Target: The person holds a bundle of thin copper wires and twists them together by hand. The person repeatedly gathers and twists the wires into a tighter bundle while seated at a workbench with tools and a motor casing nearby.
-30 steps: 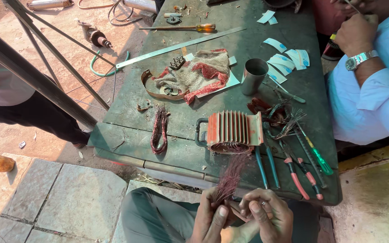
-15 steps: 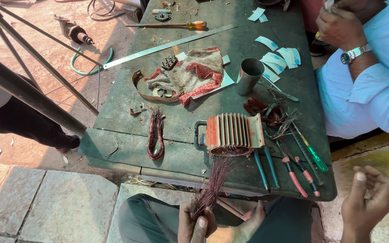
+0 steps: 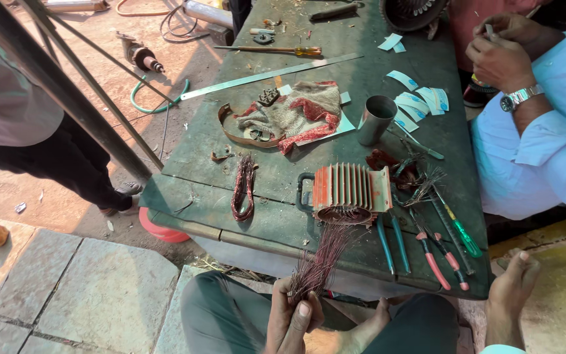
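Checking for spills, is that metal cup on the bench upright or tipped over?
Upright. The metal cup stands on its base on the green bench, round mouth facing up. Contents cannot be told.

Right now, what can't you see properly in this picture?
Head view only:
- Left hand: grips the copper wire bundle; its wrist is cut off by the bottom edge.
- Right hand: open, its arm cut off at the bottom edge.
- Finned motor housing: its inside is hidden by its own body.
- Round part: cut off by the top edge.

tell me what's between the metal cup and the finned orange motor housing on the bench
In the head view, only bare green bench top lies between the metal cup and the finned motor housing.
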